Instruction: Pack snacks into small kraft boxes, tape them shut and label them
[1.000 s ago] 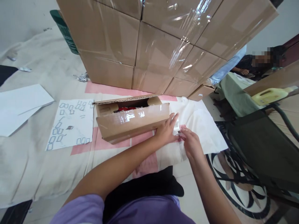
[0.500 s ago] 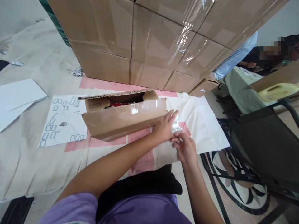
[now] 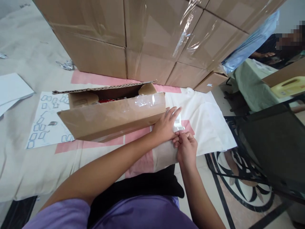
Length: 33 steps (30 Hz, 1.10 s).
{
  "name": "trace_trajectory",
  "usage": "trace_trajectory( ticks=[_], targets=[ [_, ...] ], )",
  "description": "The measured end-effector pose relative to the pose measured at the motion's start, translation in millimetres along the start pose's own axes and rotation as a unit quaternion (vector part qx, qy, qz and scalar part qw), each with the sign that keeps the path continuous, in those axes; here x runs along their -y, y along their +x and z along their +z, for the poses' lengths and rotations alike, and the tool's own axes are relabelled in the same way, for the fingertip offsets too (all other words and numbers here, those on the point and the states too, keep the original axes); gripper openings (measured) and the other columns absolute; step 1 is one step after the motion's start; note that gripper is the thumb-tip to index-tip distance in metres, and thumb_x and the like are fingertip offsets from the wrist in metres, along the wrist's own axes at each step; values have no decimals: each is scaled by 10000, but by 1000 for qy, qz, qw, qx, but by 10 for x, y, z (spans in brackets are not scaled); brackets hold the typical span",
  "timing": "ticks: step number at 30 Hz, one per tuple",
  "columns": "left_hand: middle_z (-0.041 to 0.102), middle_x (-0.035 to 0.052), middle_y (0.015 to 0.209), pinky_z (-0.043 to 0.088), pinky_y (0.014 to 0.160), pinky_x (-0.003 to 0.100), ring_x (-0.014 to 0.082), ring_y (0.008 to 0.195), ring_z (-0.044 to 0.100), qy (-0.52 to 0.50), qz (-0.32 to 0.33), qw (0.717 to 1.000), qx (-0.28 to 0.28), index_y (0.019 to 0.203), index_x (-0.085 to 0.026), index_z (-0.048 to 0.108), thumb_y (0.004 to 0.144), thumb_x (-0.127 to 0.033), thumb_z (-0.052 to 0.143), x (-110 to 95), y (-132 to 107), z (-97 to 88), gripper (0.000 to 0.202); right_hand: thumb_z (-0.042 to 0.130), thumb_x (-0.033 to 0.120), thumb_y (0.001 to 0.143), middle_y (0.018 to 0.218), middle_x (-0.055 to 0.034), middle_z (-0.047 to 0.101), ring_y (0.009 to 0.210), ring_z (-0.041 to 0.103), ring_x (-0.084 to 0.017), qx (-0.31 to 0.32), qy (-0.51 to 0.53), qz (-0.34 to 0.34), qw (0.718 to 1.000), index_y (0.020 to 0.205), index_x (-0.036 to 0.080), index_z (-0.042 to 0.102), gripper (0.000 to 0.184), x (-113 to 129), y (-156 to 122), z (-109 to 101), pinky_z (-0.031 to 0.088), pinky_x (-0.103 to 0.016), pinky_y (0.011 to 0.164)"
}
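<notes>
My left hand (image 3: 165,126) lies flat on the tablecloth, its fingers spread beside and partly over a small white piece (image 3: 178,123) with a dark printed patch. Close to that piece's near edge, my right hand (image 3: 187,147) has thumb and fingers pinched together. Whatever sits in the pinch is too small to make out. To the left, an open cardboard box (image 3: 114,116) stands tilted, almost touching my left fingertips. Something red (image 3: 106,100) shows inside it, mostly hidden by the front wall.
Taped cardboard cartons (image 3: 152,41) are stacked behind the box. A paper with drawn rectangles (image 3: 39,127) lies partly under it, and white sheets (image 3: 14,89) lie far left. On the right are a dark chair (image 3: 274,143), a yellow jug (image 3: 289,86) and another person (image 3: 267,55).
The view has shifted a little, so the box and cartons sit further left. Both hands keep nearly the same pose, and more of the white piece shows between them.
</notes>
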<state>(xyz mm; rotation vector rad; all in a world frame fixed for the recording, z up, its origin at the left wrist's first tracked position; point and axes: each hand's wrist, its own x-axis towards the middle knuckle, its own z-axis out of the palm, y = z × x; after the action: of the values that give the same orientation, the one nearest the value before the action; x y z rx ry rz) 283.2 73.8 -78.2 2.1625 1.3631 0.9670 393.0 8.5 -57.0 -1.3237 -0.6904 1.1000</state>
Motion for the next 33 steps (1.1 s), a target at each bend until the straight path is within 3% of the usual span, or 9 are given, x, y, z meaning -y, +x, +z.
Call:
trace_trajectory(
  ticks=[9, 24, 33],
  targets=[
    [407, 129, 1601, 296, 1223, 479, 353, 1479, 347, 4, 3, 1000, -16, 1588, -170, 300, 833, -429, 672, -3, -2, 0, 881, 827, 394, 772, 752, -1, 715, 490, 626, -100, 30, -9, -18, 999, 659, 197, 475, 419, -38, 28, -39, 442, -200, 409],
    [396, 128, 1610, 311, 1212, 490, 344, 1480, 342, 8, -1, 1000, -13, 1586, -178, 306, 840, -413, 670, -4, -8, -8, 862, 849, 395, 720, 743, 7, 709, 485, 639, -107, 46, 9, 17, 999, 639, 199, 435, 465, 0, 59, -59, 412, -190, 383],
    [387, 150, 1612, 307, 1217, 486, 358, 1480, 338, 42, 6, 999, -19, 1583, -155, 322, 846, -427, 680, 5, -10, 8, 863, 820, 336, 731, 707, -10, 689, 520, 628, -108, 44, -4, -2, 999, 594, 198, 426, 439, -62, 75, -81, 423, -195, 404]
  ],
)
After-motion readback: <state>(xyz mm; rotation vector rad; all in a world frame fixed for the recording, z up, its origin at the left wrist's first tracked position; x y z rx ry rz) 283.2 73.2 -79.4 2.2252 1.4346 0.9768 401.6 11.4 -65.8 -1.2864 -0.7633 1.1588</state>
